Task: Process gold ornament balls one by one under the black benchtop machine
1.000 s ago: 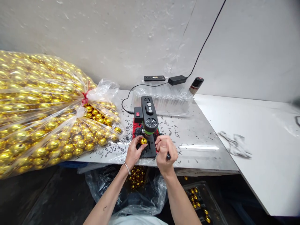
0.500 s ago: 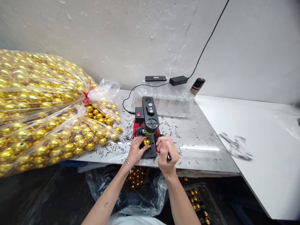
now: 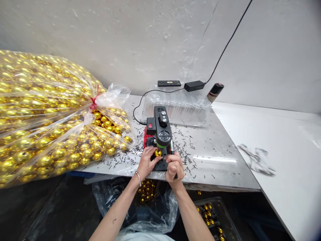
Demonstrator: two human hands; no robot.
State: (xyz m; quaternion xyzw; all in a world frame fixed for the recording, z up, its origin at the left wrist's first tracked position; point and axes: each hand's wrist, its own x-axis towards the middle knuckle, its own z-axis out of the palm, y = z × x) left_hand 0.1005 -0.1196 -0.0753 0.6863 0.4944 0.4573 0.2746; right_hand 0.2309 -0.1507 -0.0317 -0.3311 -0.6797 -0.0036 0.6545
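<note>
A small black bench drill press (image 3: 162, 124) stands at the table's front edge, its head over a gold ball (image 3: 158, 153). My left hand (image 3: 146, 163), a bracelet at its wrist, pinches the ball between thumb and fingers on the black base plate (image 3: 160, 165). To the right of the base, my right hand (image 3: 175, 168) is wrapped around the press's lever handle (image 3: 175, 176). The drill tip is hidden behind the head. Dark shavings lie over the red mat (image 3: 145, 134) and around the press.
A big clear bag (image 3: 50, 124) of gold balls fills the left. Behind the press stand a clear plastic box (image 3: 180, 117), a power adapter (image 3: 194, 85) and a spray can (image 3: 215, 92). Gloves (image 3: 258, 159) lie right. Below hang a plastic bag (image 3: 165, 207) and a tray (image 3: 225, 214) with gold balls.
My right hand has swung left and closer to me with the lever. The drill head sits slightly lower. My left hand keeps its hold on the ball.
</note>
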